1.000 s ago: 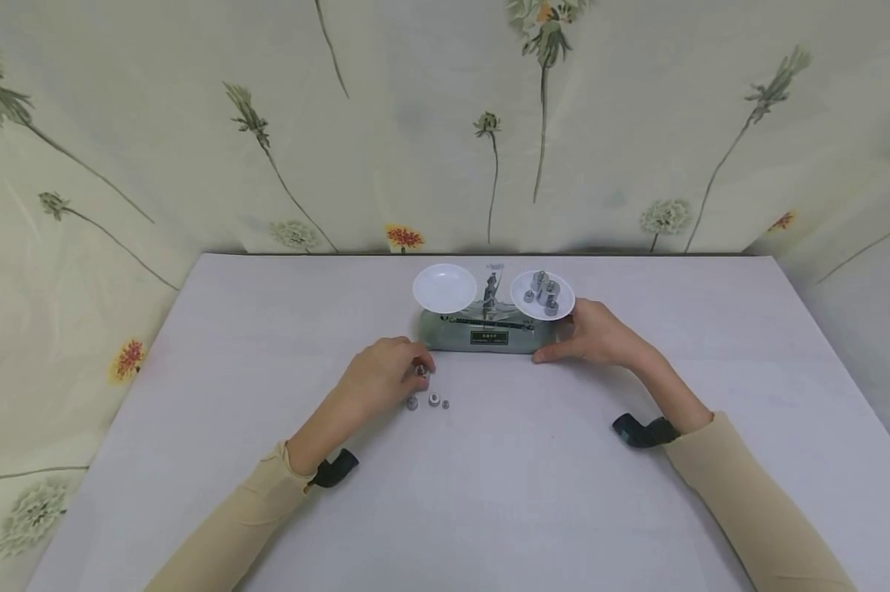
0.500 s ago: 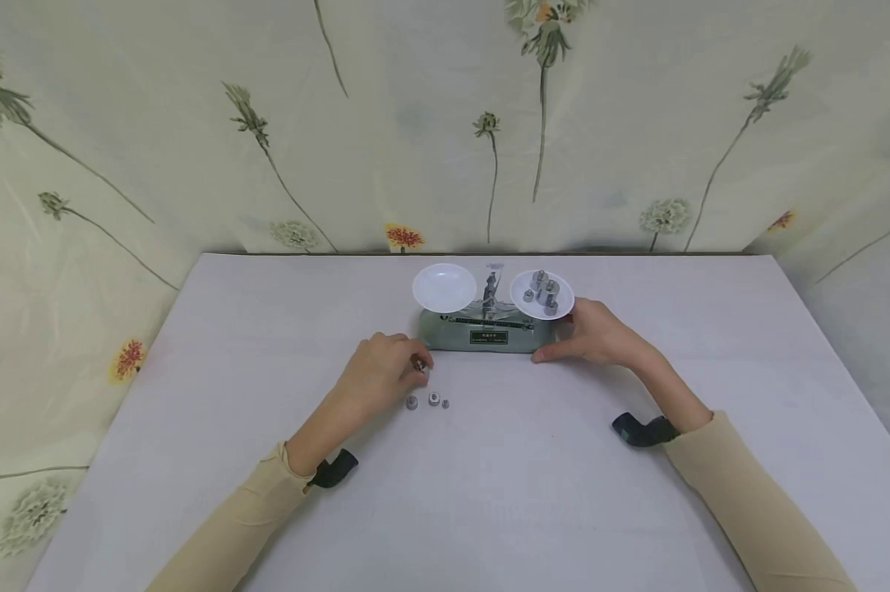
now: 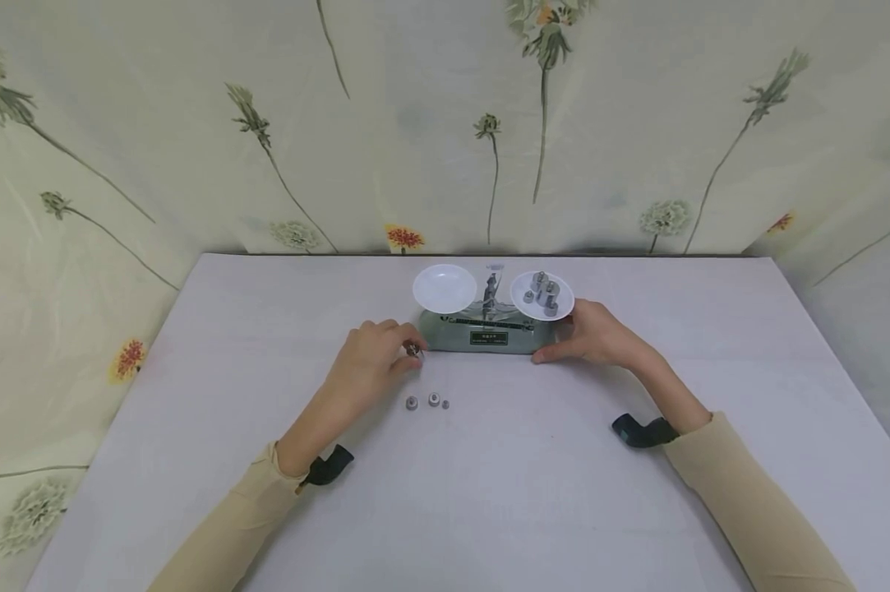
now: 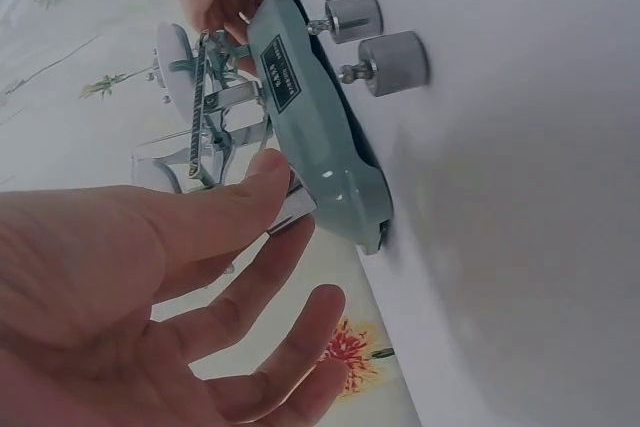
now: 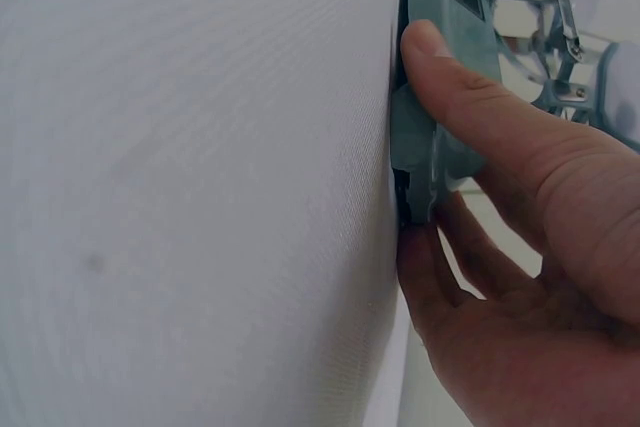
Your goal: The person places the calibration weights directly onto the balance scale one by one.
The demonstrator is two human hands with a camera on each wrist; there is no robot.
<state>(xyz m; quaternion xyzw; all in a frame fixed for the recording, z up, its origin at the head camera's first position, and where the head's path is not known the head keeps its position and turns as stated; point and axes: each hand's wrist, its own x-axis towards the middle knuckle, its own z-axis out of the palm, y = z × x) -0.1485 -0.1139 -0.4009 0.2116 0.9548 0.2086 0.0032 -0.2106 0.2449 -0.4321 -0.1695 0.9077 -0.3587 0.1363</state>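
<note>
My left hand (image 3: 374,358) pinches a small metal calibration weight (image 3: 413,350) between thumb and fingers, held up off the table beside the left end of the balance scale (image 3: 452,335). In the left wrist view the weight (image 4: 293,209) is partly covered by the thumb, and the other fingers are loosely bent. My right hand (image 3: 600,333) grips the right end of the scale's green base, thumb at the front and fingers behind, as the right wrist view shows. Several weights (image 3: 551,291) stand on the white right pan (image 3: 520,302). The white left pan (image 3: 445,288) bears nothing.
Three weights stand on the table in front of the scale: one at left (image 3: 412,403), a middle one (image 3: 434,400) and the smallest (image 3: 445,404). The white tabletop (image 3: 533,493) ends at a flower-patterned cloth (image 3: 415,164) behind.
My left hand has lifted the weight from beside the others and moved it up and slightly left, away from me. The right hand and the scale stay where they were.
</note>
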